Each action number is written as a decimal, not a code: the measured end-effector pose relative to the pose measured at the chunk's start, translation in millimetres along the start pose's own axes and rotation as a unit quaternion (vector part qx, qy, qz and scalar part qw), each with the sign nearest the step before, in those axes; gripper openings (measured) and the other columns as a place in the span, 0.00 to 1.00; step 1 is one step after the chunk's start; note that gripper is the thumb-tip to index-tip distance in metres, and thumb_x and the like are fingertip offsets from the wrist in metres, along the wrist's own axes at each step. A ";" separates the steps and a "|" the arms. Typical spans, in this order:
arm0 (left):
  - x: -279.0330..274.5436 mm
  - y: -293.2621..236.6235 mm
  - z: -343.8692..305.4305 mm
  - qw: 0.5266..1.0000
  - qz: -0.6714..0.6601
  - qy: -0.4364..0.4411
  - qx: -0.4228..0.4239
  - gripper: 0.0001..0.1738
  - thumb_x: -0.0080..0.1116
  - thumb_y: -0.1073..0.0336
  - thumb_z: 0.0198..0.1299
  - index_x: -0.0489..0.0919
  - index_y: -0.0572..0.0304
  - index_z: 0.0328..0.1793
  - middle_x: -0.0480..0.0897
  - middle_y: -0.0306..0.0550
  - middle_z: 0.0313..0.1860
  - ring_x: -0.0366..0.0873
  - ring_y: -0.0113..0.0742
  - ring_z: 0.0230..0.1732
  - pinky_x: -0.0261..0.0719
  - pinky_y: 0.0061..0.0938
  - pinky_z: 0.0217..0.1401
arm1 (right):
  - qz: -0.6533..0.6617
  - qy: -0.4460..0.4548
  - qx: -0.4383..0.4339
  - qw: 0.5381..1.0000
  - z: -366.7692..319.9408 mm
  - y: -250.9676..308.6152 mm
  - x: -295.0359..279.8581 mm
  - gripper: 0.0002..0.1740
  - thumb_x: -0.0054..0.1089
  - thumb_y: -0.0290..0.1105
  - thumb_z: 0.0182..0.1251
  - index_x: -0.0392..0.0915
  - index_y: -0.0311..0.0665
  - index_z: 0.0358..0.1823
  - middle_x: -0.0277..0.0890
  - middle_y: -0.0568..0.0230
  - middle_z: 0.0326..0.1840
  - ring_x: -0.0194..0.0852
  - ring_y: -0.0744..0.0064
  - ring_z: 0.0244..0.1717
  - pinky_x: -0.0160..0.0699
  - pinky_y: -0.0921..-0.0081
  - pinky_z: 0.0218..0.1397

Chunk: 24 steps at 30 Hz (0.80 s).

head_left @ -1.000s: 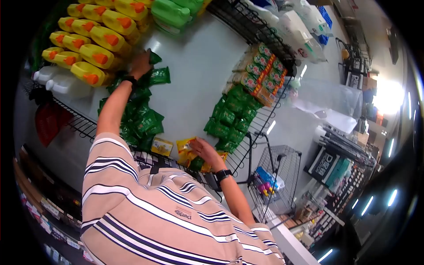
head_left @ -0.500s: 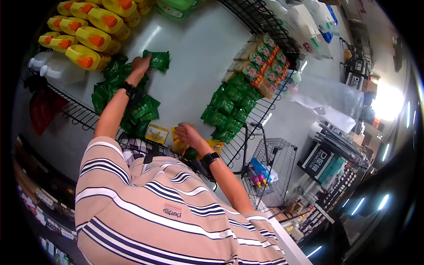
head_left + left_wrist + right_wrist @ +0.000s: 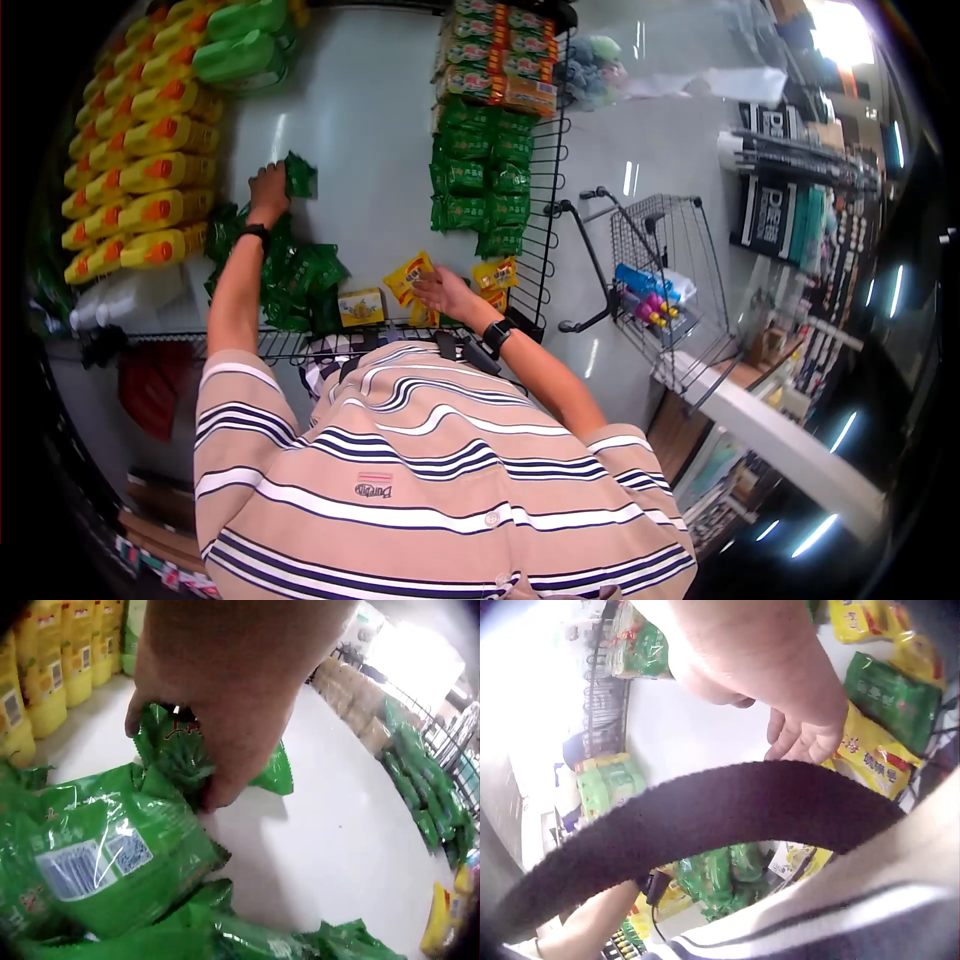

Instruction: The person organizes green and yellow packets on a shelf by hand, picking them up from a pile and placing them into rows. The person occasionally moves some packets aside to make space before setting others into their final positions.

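Yellow packet [image 3: 406, 276] has shifted inward from the bench [image 3: 355, 120] edge; right hand [image 3: 447, 293] grip apart, left hand [image 3: 267, 195] grip clamped on 1 green packet [image 3: 301, 178].

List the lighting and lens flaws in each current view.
Head view: fisheye curvature with black corners, a blown-out light at upper right, pale reflections on the shelf. Left wrist view: glare at upper right, shine on the green packets, soft shadow below the left hand. Right wrist view: left side washed out, dark strap crossing the middle.
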<state>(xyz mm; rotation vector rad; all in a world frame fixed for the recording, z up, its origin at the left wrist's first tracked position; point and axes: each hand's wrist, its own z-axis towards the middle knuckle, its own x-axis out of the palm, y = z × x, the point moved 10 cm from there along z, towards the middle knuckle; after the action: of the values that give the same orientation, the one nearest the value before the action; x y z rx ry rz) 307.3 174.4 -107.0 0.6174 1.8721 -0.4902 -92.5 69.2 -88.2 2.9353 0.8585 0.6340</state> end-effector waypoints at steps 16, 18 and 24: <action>-2.6 -307.6 -137.5 0.937 -0.207 0.051 0.276 0.30 0.66 0.54 0.30 0.72 0.59 0.42 0.75 0.53 0.35 0.70 0.53 0.43 0.68 0.43 0.42 | 0.031 -0.008 -0.077 0.996 12.9 11.7 -45.2 0.31 0.40 0.54 0.62 0.56 0.41 0.60 0.62 0.53 0.56 0.63 0.60 0.55 0.66 0.67 0.53; 3.0 -319.0 -144.7 0.939 -0.204 0.061 0.271 0.35 0.66 0.55 0.30 0.70 0.60 0.48 0.72 0.54 0.42 0.65 0.54 0.51 0.67 0.44 0.46 | 0.121 -0.035 -0.066 0.990 16.9 4.4 -55.6 0.33 0.42 0.57 0.60 0.57 0.42 0.60 0.59 0.52 0.58 0.64 0.59 0.52 0.66 0.65 0.51; 29.3 -305.7 -149.5 0.971 -0.132 0.034 0.198 0.44 0.65 0.57 0.33 0.60 0.57 0.61 0.60 0.59 0.58 0.52 0.56 0.62 0.58 0.50 0.58 | 0.118 0.013 -0.080 0.990 38.9 12.2 -62.4 0.33 0.50 0.55 0.58 0.58 0.42 0.59 0.52 0.53 0.61 0.61 0.61 0.53 0.66 0.65 0.52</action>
<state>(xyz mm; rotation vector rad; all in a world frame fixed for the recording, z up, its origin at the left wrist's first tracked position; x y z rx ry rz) 0.8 29.5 -65.4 0.6518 1.9456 -1.0476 -119.1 30.1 -145.8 2.9092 0.4395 0.7178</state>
